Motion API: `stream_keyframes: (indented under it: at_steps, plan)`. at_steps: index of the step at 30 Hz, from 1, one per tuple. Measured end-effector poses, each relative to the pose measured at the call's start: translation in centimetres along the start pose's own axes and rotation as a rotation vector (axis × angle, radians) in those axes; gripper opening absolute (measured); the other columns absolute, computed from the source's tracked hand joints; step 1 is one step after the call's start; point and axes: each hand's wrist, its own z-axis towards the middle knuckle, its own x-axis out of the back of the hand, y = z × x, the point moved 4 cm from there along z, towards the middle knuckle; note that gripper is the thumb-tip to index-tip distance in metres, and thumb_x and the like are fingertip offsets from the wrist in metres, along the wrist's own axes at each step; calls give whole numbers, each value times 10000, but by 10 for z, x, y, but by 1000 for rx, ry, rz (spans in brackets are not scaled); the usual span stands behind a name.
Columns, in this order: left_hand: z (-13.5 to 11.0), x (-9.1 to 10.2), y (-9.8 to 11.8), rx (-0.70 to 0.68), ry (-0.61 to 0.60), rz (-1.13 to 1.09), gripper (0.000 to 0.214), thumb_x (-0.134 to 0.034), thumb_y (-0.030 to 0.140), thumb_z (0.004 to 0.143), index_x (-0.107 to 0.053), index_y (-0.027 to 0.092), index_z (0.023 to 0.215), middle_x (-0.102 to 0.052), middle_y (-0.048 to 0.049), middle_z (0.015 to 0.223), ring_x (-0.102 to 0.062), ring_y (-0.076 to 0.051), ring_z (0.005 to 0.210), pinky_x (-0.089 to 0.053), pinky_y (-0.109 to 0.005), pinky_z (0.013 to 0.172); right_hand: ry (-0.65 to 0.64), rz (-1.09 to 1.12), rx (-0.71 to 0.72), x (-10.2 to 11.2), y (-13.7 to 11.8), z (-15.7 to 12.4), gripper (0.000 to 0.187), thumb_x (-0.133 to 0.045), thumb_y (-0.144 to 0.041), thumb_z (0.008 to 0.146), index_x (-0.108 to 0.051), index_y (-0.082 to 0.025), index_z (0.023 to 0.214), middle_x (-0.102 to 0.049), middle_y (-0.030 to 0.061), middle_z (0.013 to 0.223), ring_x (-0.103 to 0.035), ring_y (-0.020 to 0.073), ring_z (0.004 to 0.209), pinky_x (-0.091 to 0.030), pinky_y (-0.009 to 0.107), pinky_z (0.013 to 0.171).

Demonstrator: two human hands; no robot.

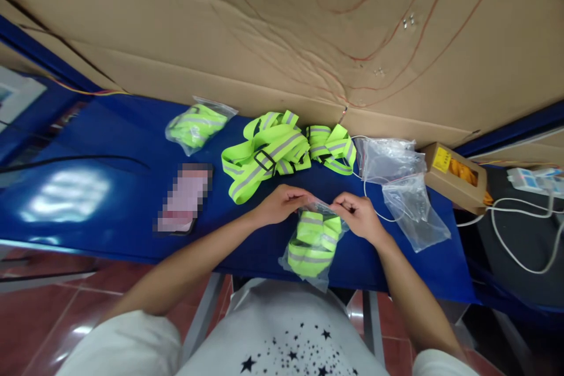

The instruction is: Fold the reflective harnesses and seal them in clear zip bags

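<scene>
A clear zip bag [324, 285] with a folded neon-yellow reflective strap [312, 252] inside lies at the front edge of the blue table. My left hand [284, 202] pinches the left end of the bag's top edge. The right end of that edge is pinched by my right hand [358, 214], its fingers curled. Just beyond my hands sits a loose heap of reflective straps [268, 153] with a black buckle. A smaller folded strap bundle [331, 147] touches the heap's right side.
Another bagged strap [197, 126] lies at the back left, with a blurred-out phone [185, 197] nearer me. Flat clear bags [414, 205], a white cable [368, 188] and an open cardboard box [456, 179] are to the right. A cardboard panel [220, 41] rises behind the table [127, 188].
</scene>
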Motion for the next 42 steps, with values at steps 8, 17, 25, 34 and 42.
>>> stream_keyframes:
  at_steps: [8, 17, 25, 34, 42]
  plan:
    - [-8, -18, -1, 45, -177, -269, 1033, -949, 323, 693, -351, 295, 1534, -659, -107, 1335, -671, -258, 1225, -538, -391, 1014, 276, 161, -93, 11, 2, 2, 518, -529, -634, 988, -658, -203, 731, -533, -31, 513, -450, 107, 435, -322, 248, 458]
    - [-4, -19, -4, 65, 39, -393, 955, -968, 297, 654, -317, 272, 1352, -676, -69, 1220, -700, -222, 1068, -561, -384, 948, 615, -694, -153, 71, 2, 18, 368, -526, -501, 1028, -723, -191, 1035, -744, 97, 961, -665, 239, 832, -420, 327, 726]
    - [-4, -11, -1, 38, 101, -345, 690, -950, 361, 673, -572, 216, 1232, -660, -70, 1244, -647, -267, 1177, -545, -392, 991, 494, -956, -230, 72, 21, 45, 258, -548, -330, 1006, -749, -178, 1059, -766, 123, 1031, -683, 310, 997, -373, 433, 951]
    - [-6, -10, -5, -46, 166, -133, 856, -846, 407, 830, -356, 227, 1508, -585, -145, 1465, -584, -305, 1363, -479, -466, 1161, 408, -675, 53, 65, 16, 34, 323, -498, -396, 1055, -742, -188, 1097, -769, 99, 1032, -683, 240, 909, -449, 381, 908]
    - [-35, 15, 39, -436, 508, 194, 920, -881, 417, 798, -343, 286, 1532, -563, -136, 1438, -608, -295, 1332, -489, -486, 1169, 367, -738, 73, 46, 20, 38, 323, -466, -365, 1064, -736, -193, 1104, -779, 107, 1048, -690, 276, 996, -430, 394, 916]
